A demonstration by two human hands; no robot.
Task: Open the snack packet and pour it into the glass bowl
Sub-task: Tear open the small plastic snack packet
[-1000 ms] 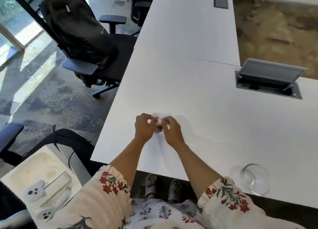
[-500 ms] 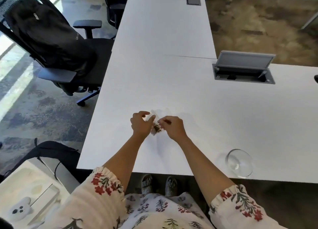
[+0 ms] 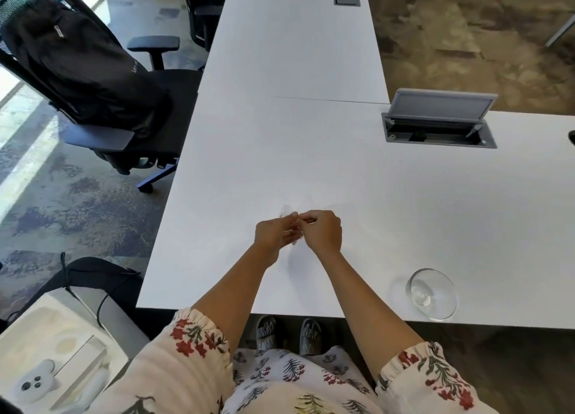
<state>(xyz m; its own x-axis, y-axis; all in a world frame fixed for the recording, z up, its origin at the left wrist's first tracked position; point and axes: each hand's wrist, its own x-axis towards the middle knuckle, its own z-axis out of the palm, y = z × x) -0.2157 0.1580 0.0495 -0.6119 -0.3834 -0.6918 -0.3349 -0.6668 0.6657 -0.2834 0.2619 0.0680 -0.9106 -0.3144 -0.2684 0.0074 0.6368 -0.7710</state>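
Note:
A small clear snack packet (image 3: 288, 213) with brownish contents is held just above the white table (image 3: 311, 152). My left hand (image 3: 273, 236) pinches it from the left and my right hand (image 3: 322, 231) pinches its top from the right, fingertips almost touching. Most of the packet is hidden between my fingers. An empty glass bowl (image 3: 433, 293) stands near the table's front edge, well to the right of my hands.
An open grey cable box (image 3: 438, 127) with a raised lid sits in the table at the back right. A black office chair with a backpack (image 3: 84, 71) stands left of the table. A white box with controllers (image 3: 49, 367) is at lower left.
My fingers have closed in tighter on the packet and the right hand has shifted over its top. The camera view has drifted, so the bowl sits differently in the picture.

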